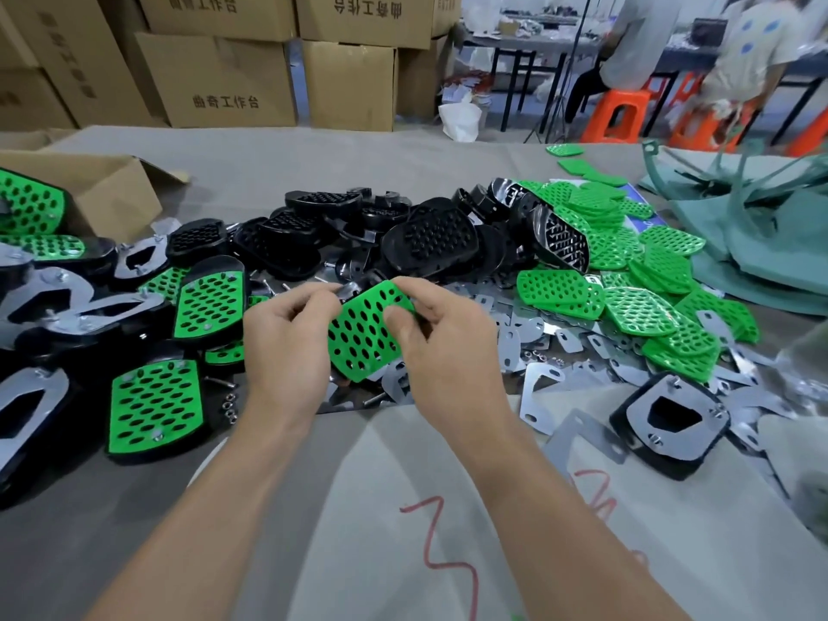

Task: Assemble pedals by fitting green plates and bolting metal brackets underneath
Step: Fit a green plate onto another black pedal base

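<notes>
- Head view: we are holding one green plate (363, 338) between both hands, just above the table (313, 172), tilted with its holed face turned up toward us.
- Our left hand (286, 347) is pinching the plate's upper left corner with curled fingers. Our right hand (443, 342) is gripping the right edge — thumb pressing on the face, fingers curled behind.
- Below and to the right of the plate, loose metal brackets (542, 383) are lying scattered on the table.
- Just beyond our hands, black pedal bases (430, 239) are lying in a heap; we cannot tell whether a dark part is sitting behind the held plate.
- To the right, a heap of spare plates (627, 280) is spilling across the table, and near it an upturned pedal (672, 414) is showing a bracket on its underside.
- To the left, finished pedals (157, 405) are lying — some green side up, some bracket side up — beside an open cardboard box (112, 190).
</notes>
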`<control>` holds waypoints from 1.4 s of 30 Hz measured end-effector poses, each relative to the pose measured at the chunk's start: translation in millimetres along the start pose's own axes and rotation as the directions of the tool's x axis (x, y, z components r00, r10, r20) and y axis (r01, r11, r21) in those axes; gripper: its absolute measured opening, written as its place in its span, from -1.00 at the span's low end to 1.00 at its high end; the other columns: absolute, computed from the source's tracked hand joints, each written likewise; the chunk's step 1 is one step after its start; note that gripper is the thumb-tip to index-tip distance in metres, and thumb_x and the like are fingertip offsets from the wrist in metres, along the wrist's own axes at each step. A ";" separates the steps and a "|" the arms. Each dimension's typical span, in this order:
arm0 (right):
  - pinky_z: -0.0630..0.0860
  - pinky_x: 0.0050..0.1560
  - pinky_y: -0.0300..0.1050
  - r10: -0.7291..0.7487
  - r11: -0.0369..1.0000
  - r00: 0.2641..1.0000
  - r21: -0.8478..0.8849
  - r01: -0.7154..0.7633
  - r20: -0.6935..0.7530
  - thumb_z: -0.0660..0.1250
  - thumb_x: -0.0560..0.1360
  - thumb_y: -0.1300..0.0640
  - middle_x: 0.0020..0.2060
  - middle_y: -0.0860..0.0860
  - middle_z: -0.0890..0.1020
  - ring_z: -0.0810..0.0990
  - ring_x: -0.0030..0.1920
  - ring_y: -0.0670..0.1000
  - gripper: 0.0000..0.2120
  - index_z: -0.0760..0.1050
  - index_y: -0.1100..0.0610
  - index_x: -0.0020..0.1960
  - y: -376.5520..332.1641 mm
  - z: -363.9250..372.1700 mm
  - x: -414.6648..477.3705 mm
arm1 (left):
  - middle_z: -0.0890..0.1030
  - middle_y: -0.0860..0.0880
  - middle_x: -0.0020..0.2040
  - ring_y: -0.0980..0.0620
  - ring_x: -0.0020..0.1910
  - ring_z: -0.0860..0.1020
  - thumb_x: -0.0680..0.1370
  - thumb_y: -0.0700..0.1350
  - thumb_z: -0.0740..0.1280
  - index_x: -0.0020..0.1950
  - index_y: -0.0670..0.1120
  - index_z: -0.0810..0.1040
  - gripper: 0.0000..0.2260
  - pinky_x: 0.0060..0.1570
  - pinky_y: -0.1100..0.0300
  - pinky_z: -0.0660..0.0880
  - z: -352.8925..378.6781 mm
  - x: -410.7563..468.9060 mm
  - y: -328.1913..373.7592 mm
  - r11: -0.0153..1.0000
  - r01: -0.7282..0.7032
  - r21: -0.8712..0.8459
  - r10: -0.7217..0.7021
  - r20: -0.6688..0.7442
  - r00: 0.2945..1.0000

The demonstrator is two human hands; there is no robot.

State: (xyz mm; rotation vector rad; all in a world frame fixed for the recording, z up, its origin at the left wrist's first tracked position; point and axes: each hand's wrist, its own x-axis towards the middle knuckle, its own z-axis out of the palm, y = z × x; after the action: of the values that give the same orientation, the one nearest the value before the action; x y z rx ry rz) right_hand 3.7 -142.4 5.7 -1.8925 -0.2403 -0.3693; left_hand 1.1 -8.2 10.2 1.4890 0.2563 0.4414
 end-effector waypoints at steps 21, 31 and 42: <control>0.35 -0.55 -0.27 0.603 0.409 0.791 0.814 -0.414 0.100 0.32 0.63 0.19 -0.29 0.07 0.70 0.45 -0.51 -0.05 -0.86 0.60 0.25 0.06 4.4 -25.4 19.0 | 0.75 -0.06 -0.17 -0.11 -0.39 0.65 0.58 -0.01 0.08 -0.22 0.02 0.77 -0.54 -0.56 0.15 0.45 -2.3 -5.7 18.6 0.915 0.255 -0.313 -0.251 0.052 0.966; 0.33 -0.54 -0.26 0.250 0.753 0.942 0.566 -0.335 0.224 0.34 0.59 0.31 -0.34 0.08 0.63 0.47 -0.49 -0.04 -0.93 0.57 0.17 -0.03 -13.1 -17.3 5.6 | 0.74 -0.10 -0.13 -0.17 -0.32 0.68 0.53 0.07 0.10 -0.15 0.00 0.77 -0.57 -0.50 0.15 0.44 -9.7 -6.3 18.6 0.928 0.230 -0.293 -0.225 0.053 0.973; 0.36 -0.41 -0.08 0.133 0.981 0.984 0.129 -0.148 0.117 0.50 0.37 0.05 -0.46 0.01 0.66 0.39 -0.56 -0.04 -0.87 0.58 0.07 -0.22 -11.2 -18.9 8.1 | 0.74 -0.03 -0.19 -0.02 -0.38 0.66 0.47 0.07 0.11 -0.18 0.00 0.76 -0.58 -0.54 0.15 0.46 -6.5 -15.3 21.1 0.967 0.169 -0.193 -0.159 0.065 0.985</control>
State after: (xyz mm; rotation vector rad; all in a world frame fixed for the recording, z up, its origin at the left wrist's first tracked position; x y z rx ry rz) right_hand 4.7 -156.4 24.5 -1.7838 -0.1969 -0.1510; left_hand -18.0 -8.5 29.1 1.2713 0.2859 0.2877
